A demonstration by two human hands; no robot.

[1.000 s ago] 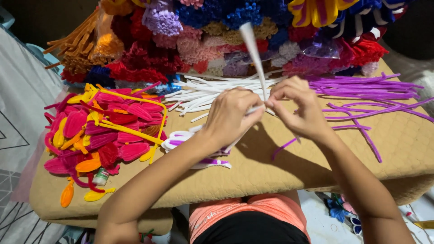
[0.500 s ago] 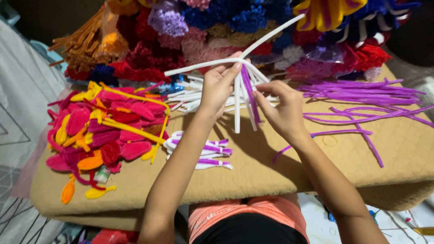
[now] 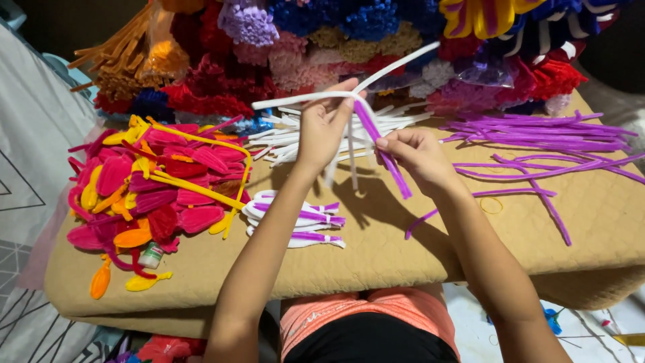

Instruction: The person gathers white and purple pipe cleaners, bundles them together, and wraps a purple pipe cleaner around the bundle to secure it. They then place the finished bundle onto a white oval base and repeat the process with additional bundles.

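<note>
My left hand [image 3: 322,131] is pinched shut on a white pipe cleaner [image 3: 306,99] near the centre of the frame, just above the middle. It is bent at my fingertips: one arm runs almost level toward the left, the other slants up toward the upper right, ending in front of the heap of pompom flowers [image 3: 349,33]. From that same pinch a purple pipe cleaner [image 3: 383,151] points down and to the right, its long axis a steep diagonal. My right hand [image 3: 413,154] is closed around the purple one partway down, so its lower end sticks out below and right of my fingers, hanging over the tabletop [image 3: 376,255]. Both stems are raised off the padded tan surface, between my two hands, which are close but not touching.

Behind my hands lies a loose bundle of white stems [image 3: 289,134]. Straight purple stems [image 3: 537,131] lie at the right. A few finished white-and-purple pieces [image 3: 295,218] rest below my left forearm, and pink, red and yellow petal shapes [image 3: 154,181] pile at the left.
</note>
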